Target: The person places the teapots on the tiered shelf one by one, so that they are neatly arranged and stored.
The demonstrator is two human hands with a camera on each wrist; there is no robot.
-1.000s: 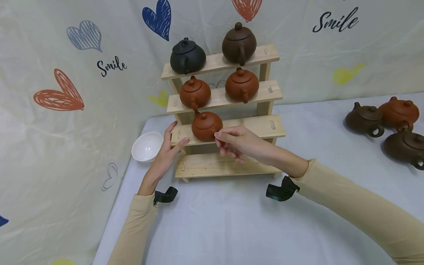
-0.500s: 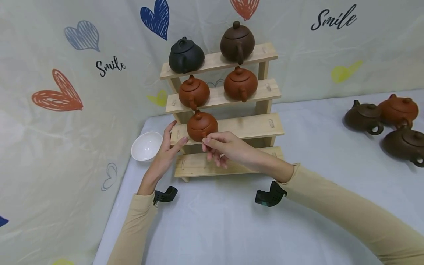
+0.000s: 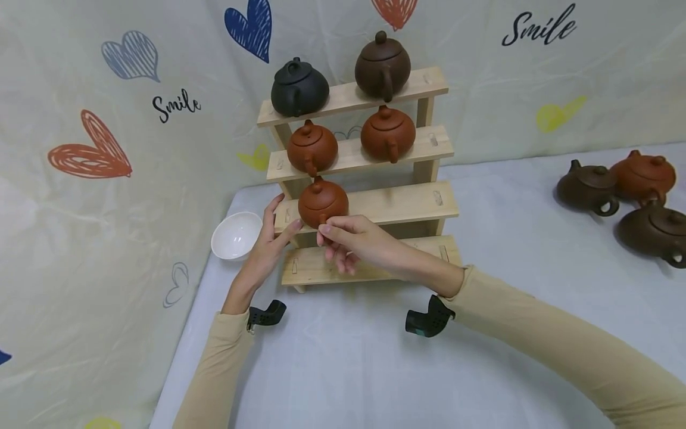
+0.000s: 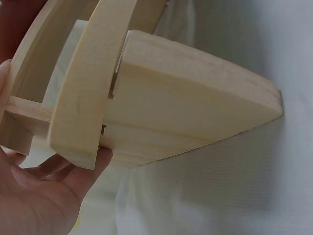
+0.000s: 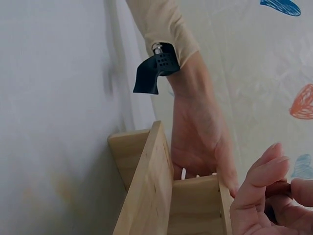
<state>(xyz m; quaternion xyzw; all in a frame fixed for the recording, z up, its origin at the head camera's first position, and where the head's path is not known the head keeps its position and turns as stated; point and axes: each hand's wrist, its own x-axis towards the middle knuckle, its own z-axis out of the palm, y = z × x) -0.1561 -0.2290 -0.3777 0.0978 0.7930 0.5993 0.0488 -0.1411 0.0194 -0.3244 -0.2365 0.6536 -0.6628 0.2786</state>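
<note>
A reddish-brown clay teapot (image 3: 323, 202) sits at the left end of the third tier down on a wooden tiered display stand (image 3: 396, 204). My right hand (image 3: 356, 241) pinches its handle between thumb and fingertips; the right wrist view shows a dark bit of handle (image 5: 279, 188) in that pinch. My left hand (image 3: 268, 241) grips the left end of the same tier, thumb at the front edge and fingers along the side. In the left wrist view its fingers (image 4: 88, 171) curl under the board's end (image 4: 80, 107), close to the side support.
Above stand two more reddish teapots (image 3: 312, 149) (image 3: 388, 134), a black teapot (image 3: 299, 89) and a dark brown one (image 3: 383, 65). A white bowl (image 3: 236, 236) is left of the stand. Several teapots (image 3: 586, 189) are grouped at the table's right.
My right hand has moved the teapot left along the tier, and its handle has turned toward the front. The left hand has kept its place on the stand.
</note>
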